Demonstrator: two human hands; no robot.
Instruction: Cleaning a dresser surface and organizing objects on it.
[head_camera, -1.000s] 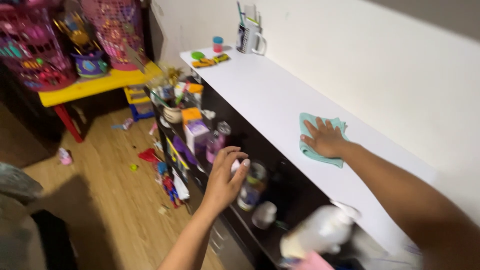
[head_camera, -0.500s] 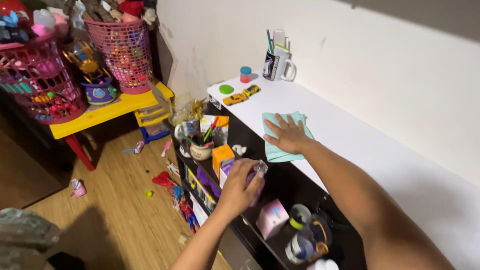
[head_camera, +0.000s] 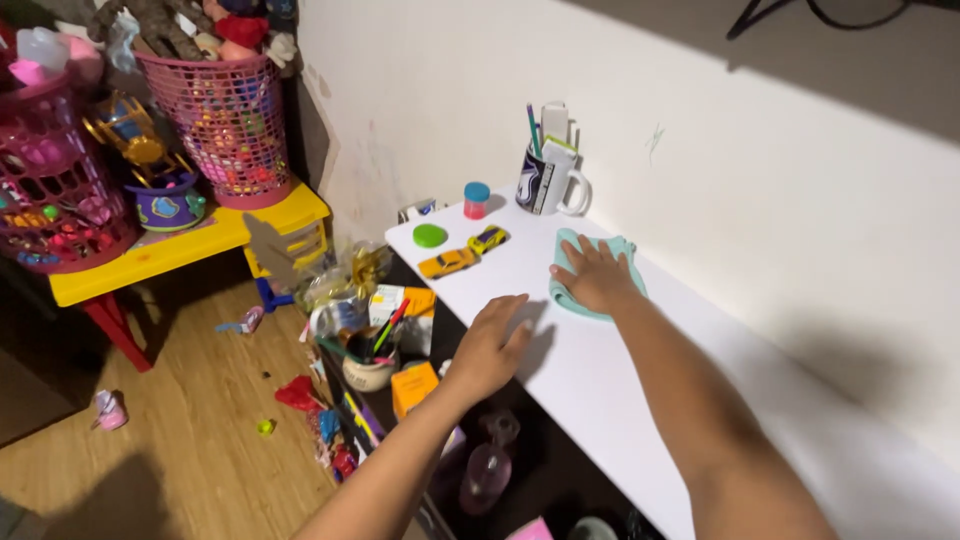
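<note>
The right hand (head_camera: 595, 275) lies flat on a teal cloth (head_camera: 585, 285), fingers (head_camera: 572, 258) spread and pressing it onto the white shelf top (head_camera: 640, 380). The left hand (head_camera: 490, 345) hovers at the shelf's front edge, fingers (head_camera: 510, 305) loosely extended and slightly apart, holding nothing. Beyond the right fingertips stands a mug (head_camera: 548, 180) stuffed with pens. Ahead of the left fingers lie two yellow toy cars (head_camera: 465, 252), a green lid (head_camera: 430, 236) and a small red-and-blue pot (head_camera: 477, 200). Below the left hand, a cup of pencils (head_camera: 370, 365) sits on the lower shelf.
</note>
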